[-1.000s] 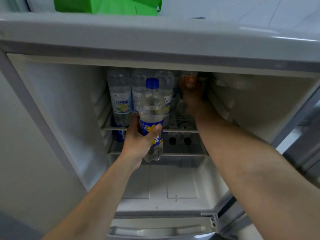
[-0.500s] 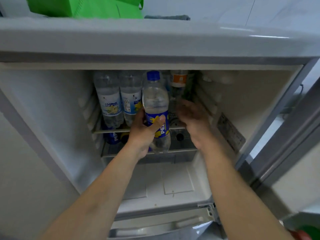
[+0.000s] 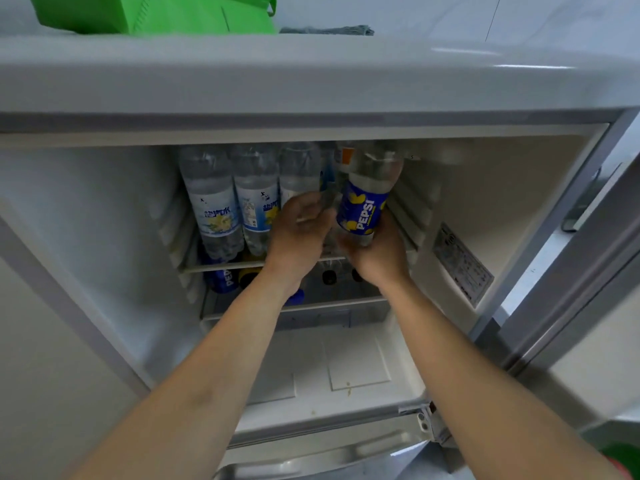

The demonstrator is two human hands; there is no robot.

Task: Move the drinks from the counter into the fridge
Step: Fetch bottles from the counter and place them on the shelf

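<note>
Pepsi bottle (image 3: 363, 206) in right hand (image 3: 379, 254)

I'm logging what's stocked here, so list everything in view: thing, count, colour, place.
Pepsi bottle: one, clear with blue-yellow label, tilted at the upper shelf's right end, held from below.
Water bottles: at least three, clear with pale labels, standing on upper shelf.
Orange-labelled bottle: one, behind the Pepsi bottle.
Lower-shelf drinks: several, count unclear.
Fridge: one, grey, door open.
Green bag: one, on top of the fridge.
Grey cloth: one, beside the bag.
Left hand: at upper shelf, grip unclear.
Right hand: grips Pepsi bottle.
</note>
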